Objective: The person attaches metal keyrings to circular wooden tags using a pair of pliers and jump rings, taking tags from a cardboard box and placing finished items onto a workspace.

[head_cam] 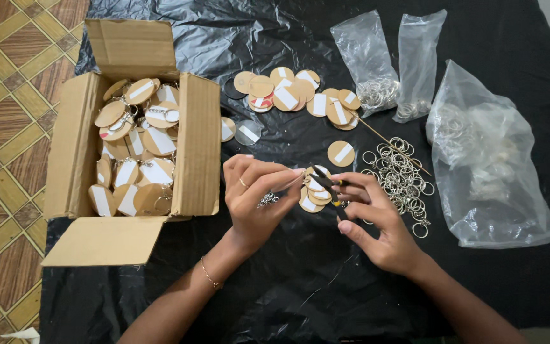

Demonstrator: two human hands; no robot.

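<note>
**Hands busy over a pile of wooden discs**

Fingers first: the left hand has its thumb and fingertips pinched shut on something thin and small, probably a bit of ring or chain, too tiny to tell for sure. The right hand has its grip closed round a small pair of pliers with dark handles, nose pointed toward the left fingertips. Both hands meet right over a little stack of wooden discs lying on the black plastic sheet that covers the surface, so whatever is pinched sits just above that stack, steadied from both sides.

Layout looks pretty practical. Loose metal rings are heaped just right of the right hand, easy reach. More discs with white labels are spread out farther back, and a thin stick lies beside them. Cardboard box on the left is open and full of discs that already have rings on them. Clear plastic bags sit off to the right, two of them holding more rings. Patterned floor tiles show past the sheet's left edge.
</note>
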